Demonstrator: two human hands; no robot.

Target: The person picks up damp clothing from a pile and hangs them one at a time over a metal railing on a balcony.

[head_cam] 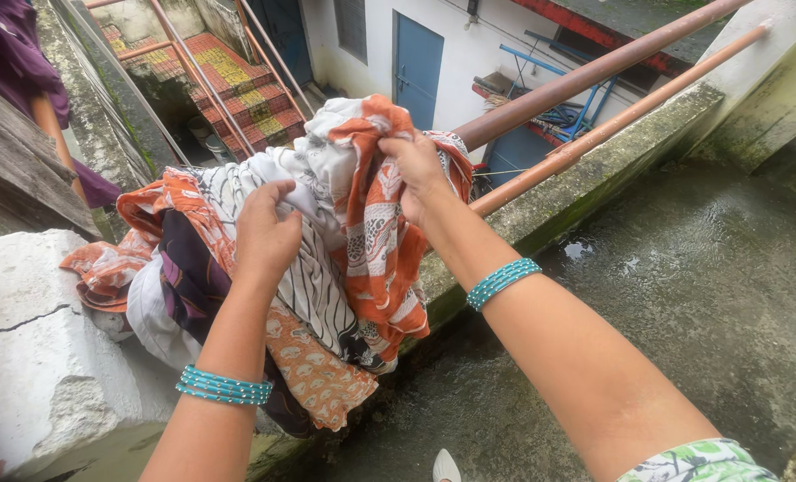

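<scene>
While the heap of printed cloths [264, 268] lies draped over the parapet wall [32, 357] at its corner by the sloping rail [594, 71], both hands grip it: left hand [267, 234] closed on the striped white fabric, right hand [420, 170] pinching the orange-and-white cloth [376, 241], lifting its edge clear of the wet terrace floor [701, 286].
</scene>
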